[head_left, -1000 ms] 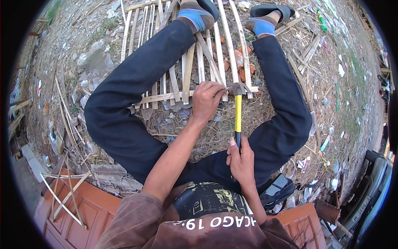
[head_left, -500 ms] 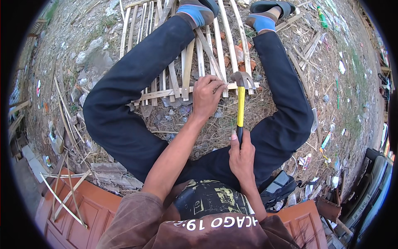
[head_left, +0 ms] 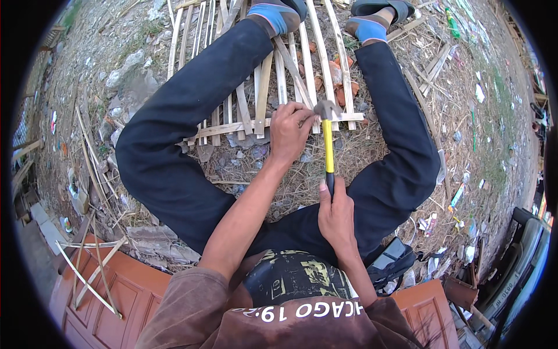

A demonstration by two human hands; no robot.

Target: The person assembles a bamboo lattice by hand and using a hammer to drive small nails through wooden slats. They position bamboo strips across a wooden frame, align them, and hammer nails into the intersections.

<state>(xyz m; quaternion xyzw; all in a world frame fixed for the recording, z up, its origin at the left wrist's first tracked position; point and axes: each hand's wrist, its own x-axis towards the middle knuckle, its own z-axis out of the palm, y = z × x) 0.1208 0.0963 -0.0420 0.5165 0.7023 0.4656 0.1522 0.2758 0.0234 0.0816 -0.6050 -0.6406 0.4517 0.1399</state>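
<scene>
My right hand (head_left: 337, 218) is wrapped round the black grip of a claw hammer (head_left: 329, 146) with a yellow shaft. Its metal head is over the cross slat (head_left: 349, 117) of a wooden lattice, right beside my left fingertips. Closed in a pinch, my left hand (head_left: 289, 132) rests at that slat; whatever its fingers hold is too small and hidden to name. Several thin upright slats (head_left: 310, 58) run away from the cross slat, between my legs and under my left foot (head_left: 273, 18).
My bent legs flank the lattice. Broken bricks (head_left: 337, 75) lie under its slats. Loose wood strips (head_left: 435, 70), stones (head_left: 125, 70) and litter cover the ground. Behind me are a brown panelled door (head_left: 128, 285) and a black bag (head_left: 401, 264) with a phone-like dark object on it.
The hammer head has moved left, from the right of my left fingertips to just beside them. My right hand has shifted slightly left with it; my left hand stays nearly still.
</scene>
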